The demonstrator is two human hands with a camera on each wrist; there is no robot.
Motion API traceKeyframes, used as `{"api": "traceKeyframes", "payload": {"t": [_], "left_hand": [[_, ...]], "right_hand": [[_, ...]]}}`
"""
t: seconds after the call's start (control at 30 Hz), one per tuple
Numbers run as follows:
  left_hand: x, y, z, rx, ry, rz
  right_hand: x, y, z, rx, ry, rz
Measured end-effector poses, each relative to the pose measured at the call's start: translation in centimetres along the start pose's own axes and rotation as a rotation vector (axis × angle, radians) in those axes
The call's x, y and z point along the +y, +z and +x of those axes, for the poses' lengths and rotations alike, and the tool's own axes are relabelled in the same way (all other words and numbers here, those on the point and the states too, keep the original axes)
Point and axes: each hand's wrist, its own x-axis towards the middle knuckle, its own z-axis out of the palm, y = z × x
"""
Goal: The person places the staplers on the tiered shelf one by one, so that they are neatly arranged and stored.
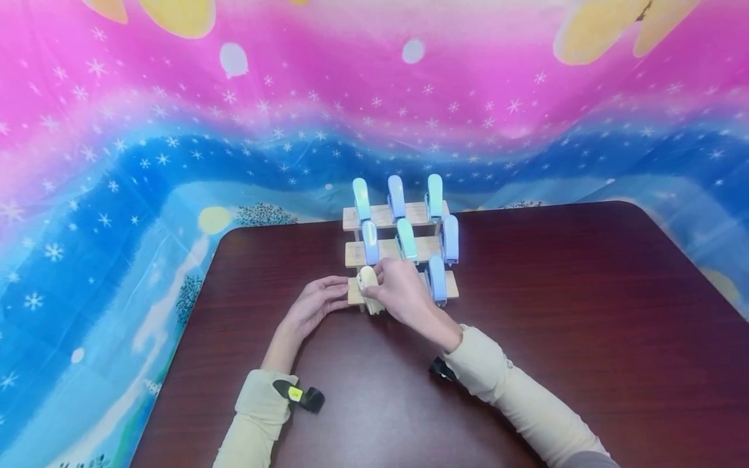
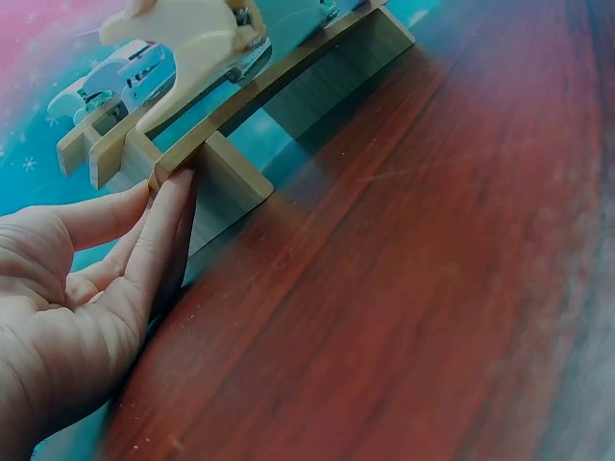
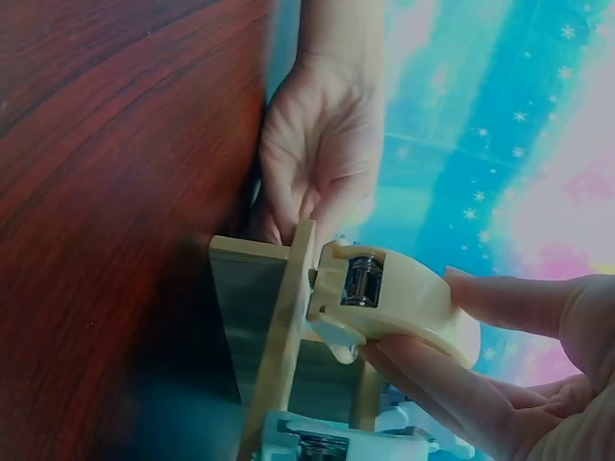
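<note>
A cream stapler (image 1: 369, 289) stands at the left end of the lowest shelf of a stepped wooden rack (image 1: 383, 252). My right hand (image 1: 409, 292) pinches it between thumb and fingers. The right wrist view shows the stapler (image 3: 408, 303) with its front end close against the shelf board (image 3: 285, 336). With thumb and fingertips my left hand (image 2: 91, 279) pinches the left end of that lowest board (image 2: 207, 130). A blue stapler (image 1: 436, 279) sits toward the shelf's right end. The right hand hides the middle of this shelf in the head view.
On the middle shelf are a blue stapler (image 1: 370, 242), a green one (image 1: 406, 239) and another blue one (image 1: 449, 238). The top shelf bears two green staplers (image 1: 361, 200) with a lilac stapler (image 1: 396, 196) between them. The rack stands on a dark red-brown table (image 1: 585, 312) before a patterned cloth (image 1: 328, 84).
</note>
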Motion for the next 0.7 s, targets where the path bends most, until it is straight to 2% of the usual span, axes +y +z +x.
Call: {"api": "traceKeyframes", "payload": {"t": [0.23,0.4,0.7], "left_hand": [[0.1,0.0,-0.2,-0.011,0.009,0.000],[0.2,0.1,-0.3,0.009,0.008,0.009],[-0.1,0.1,-0.2,0.014,0.010,0.049]], "right_hand": [[0.0,0.9,0.2,0.040,-0.005,-0.034],[-0.2,1.5,0.1,0.069,-0.012,-0.048],[-0.7,2.1,-0.3,0.059,-0.017,-0.037]]}}
